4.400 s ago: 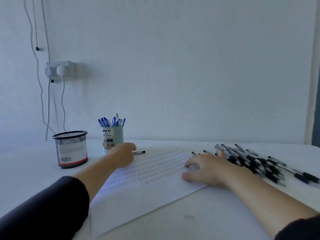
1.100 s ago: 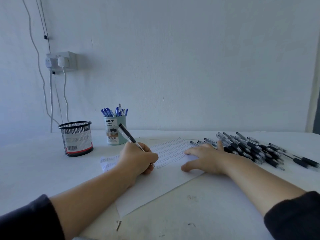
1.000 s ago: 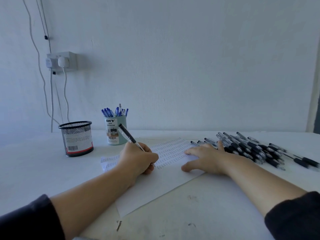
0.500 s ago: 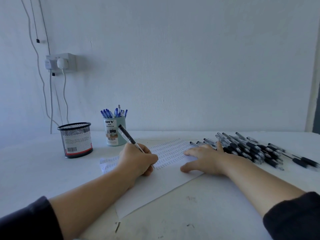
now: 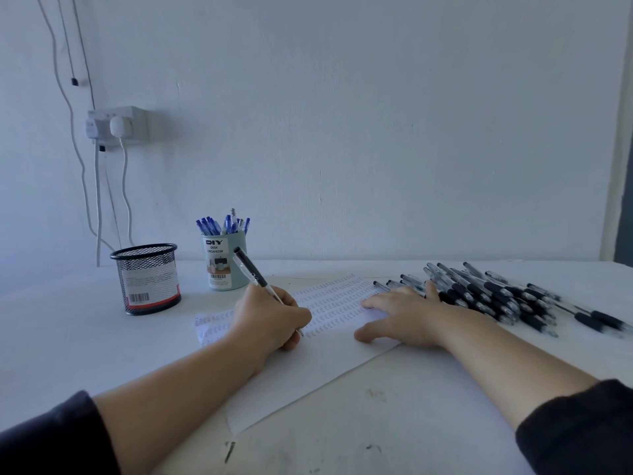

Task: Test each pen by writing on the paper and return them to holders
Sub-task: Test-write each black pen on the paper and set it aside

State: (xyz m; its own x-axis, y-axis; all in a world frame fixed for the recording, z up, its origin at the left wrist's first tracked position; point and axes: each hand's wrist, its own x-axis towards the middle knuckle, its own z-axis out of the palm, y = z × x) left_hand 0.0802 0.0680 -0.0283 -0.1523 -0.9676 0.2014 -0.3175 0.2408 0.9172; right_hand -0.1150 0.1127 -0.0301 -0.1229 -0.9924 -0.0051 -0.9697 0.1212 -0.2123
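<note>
Left hand (image 5: 270,317) writing on paper (image 5: 325,358); right hand (image 5: 404,315) flat on sheet.

Left hand grips black pen (image 5: 255,274), tip down on paper among rows of marks, barrel tilted toward teal holder (image 5: 224,262) of blue pens. Right hand lies fingers straight, pressing paper's right edge. Black pen pile (image 5: 496,296) on counter (image 5: 68,337) beside it. Mesh holder (image 5: 147,279) stands left.
</note>
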